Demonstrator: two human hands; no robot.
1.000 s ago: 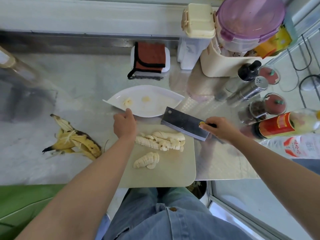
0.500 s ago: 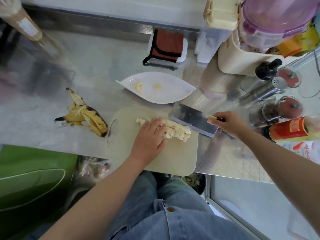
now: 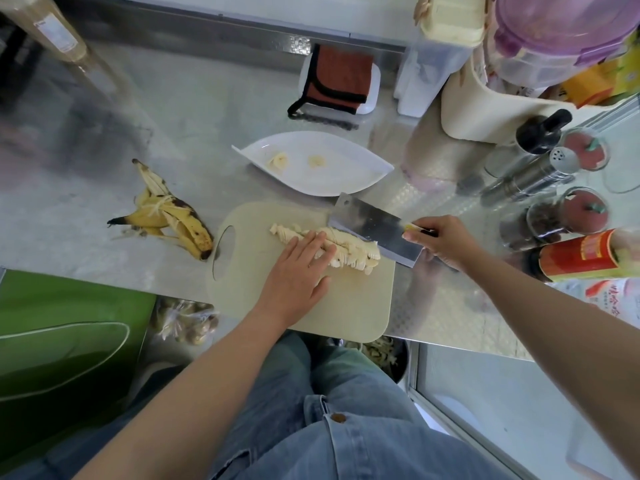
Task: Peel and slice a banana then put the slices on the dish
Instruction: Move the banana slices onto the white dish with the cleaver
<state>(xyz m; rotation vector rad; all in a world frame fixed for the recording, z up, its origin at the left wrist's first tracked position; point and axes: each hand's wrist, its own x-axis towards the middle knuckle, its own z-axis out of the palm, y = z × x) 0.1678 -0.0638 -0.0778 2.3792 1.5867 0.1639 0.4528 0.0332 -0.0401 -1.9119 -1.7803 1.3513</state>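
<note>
I am watching the centre of the frame, where the row of pale, soft banana slices [image 3: 349, 252] is lying on the beige plastic cutting board [image 3: 346, 306]. The row's long axis is running from upper left to lower right across the board.

The left hand [image 3: 298, 268] is resting flat on the middle of that row, coming in from the lower left. Its fingers are straight and close together, pointing to the upper right, so they are crossing the row at a slant. Nothing is being pinched; the hand is only pressing on the fruit.

Over at the right, the right hand [image 3: 443, 237] is wrapping its fingers tight round the handle of the broad steel cleaver [image 3: 374, 228]. The blade is sitting at the row's lower-right end, touching it or just beside it; I cannot tell which.

The white leaf-shaped dish [image 3: 346, 181] is lying just above the board, with two slices already on its left half.

So I am reading it like this: the fruit is directly under the left fingers, the blade is closing off the right end, and the dish is up-frame of both. The left hand is the nearer one. I am judging that any transfer will be travelling upward in the frame, across the row's axis. The yellow, brown-spotted peel [image 3: 173, 220] is lying left of the board, apart from all this.
</note>
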